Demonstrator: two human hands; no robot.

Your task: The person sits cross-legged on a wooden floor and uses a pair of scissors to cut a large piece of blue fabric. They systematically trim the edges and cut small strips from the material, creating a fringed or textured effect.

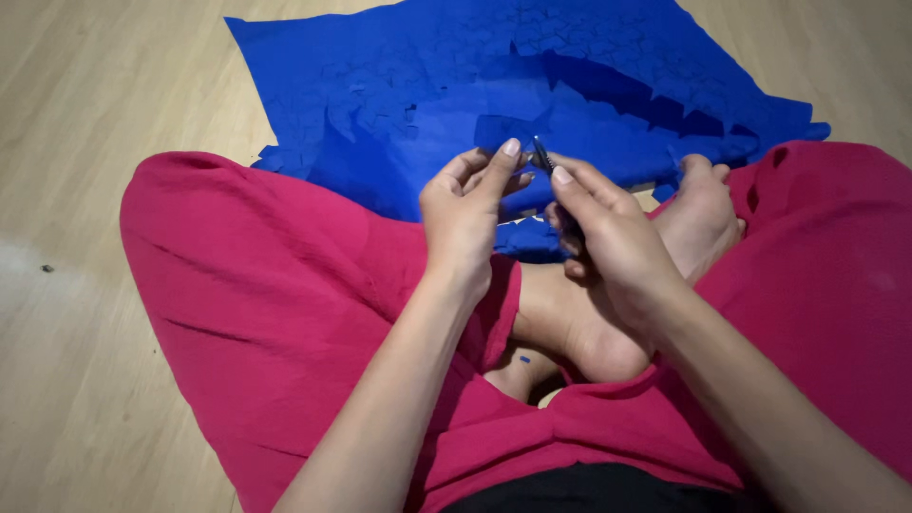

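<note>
A thin dark metal tool [541, 154], like a small pen or cutter, sticks up between the two hands. The right hand [613, 242] is wrapped around its lower part, with the first finger stretched along it near the tip. The left hand [465, 214] is just beside it, and its thumb and fingers are pressed together right at the tool's tip. They seem to pinch something tiny there, but it is too small to tell what it is.

Just behind the hands lies a big sheet of bright blue felt [427, 85] on the pale wooden floor [85, 114]. The sheet has many little cut shapes and jagged edges. Below the hands are the person's crossed bare feet [698, 214]. Loose bright pink trousers [275, 304] spread out on both sides of the hands.
</note>
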